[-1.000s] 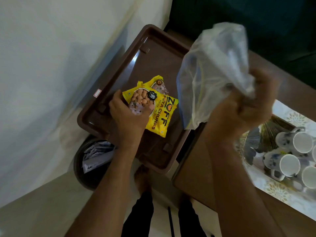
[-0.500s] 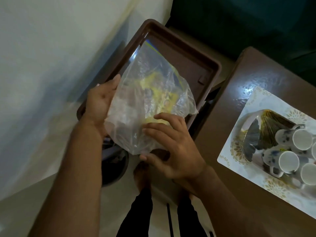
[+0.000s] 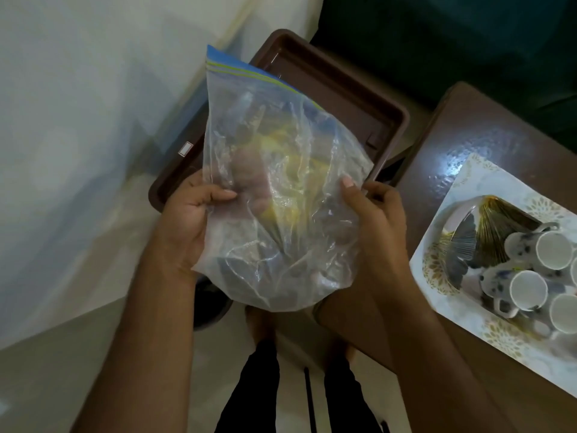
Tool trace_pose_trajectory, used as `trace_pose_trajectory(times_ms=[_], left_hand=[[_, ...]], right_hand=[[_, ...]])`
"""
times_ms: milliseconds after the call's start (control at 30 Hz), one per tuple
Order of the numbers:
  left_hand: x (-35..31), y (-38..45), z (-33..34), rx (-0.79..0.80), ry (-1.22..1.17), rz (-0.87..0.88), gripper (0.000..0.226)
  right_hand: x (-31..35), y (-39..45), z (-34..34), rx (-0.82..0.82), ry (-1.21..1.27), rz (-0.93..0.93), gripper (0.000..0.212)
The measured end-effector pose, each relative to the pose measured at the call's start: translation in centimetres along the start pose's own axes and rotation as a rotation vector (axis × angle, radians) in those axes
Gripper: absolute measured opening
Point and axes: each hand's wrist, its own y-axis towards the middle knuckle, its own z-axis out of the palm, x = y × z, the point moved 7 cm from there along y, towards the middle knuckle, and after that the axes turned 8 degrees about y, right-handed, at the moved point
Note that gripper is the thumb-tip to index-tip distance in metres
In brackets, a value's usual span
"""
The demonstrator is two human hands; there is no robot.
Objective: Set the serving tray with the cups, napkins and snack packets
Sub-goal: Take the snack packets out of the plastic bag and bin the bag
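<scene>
I hold a clear zip bag (image 3: 281,170) with a blue and green seal strip spread flat above the brown serving tray (image 3: 359,98). My left hand (image 3: 187,220) grips its left edge and my right hand (image 3: 374,220) grips its right edge. Yellow snack packets (image 3: 287,164) on the tray show blurred through the plastic. On the brown table to the right, a white patterned tray (image 3: 468,182) carries several white cups (image 3: 527,289) with blue spots and a fanned gold and grey napkin holder (image 3: 487,232).
A pale wall fills the left side. A dark round bin (image 3: 209,307) stands on the floor below the brown tray. Dark green upholstery (image 3: 437,42) lies beyond the table. My legs and bare feet show at the bottom.
One second ago my left hand rested on the yellow packets while my right held the bag bunched up. Both hands now hold the bag spread out flat over the tray.
</scene>
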Motion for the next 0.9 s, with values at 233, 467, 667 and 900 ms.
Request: trace_pose_trajectory(times_ms=[233, 467, 667, 900], left_hand=[[-0.1, -1.2, -2.3, -0.316, 0.256, 0.032, 0.031], [-2.6, -2.7, -2.1, -0.356, 0.599, 0.356, 0.034], [-3.4, -3.8, -0.7, -0.149, 1.049, 0.315, 0.112], [-6.6, -7.1, 2.0, -0.601, 1.457, 0.617, 0.018]], right_hand=[[-0.4, -0.5, -0.2, 0.118, 0.256, 0.139, 0.054], [2.2, -1.6, -1.9, -0.054, -0.068, -0.308, 0.038], [3.1, -2.6, 0.7, 0.281, -0.733, -0.432, 0.099], [4.8, -5.0, 2.5, -0.075, -1.124, -0.967, 0.024]])
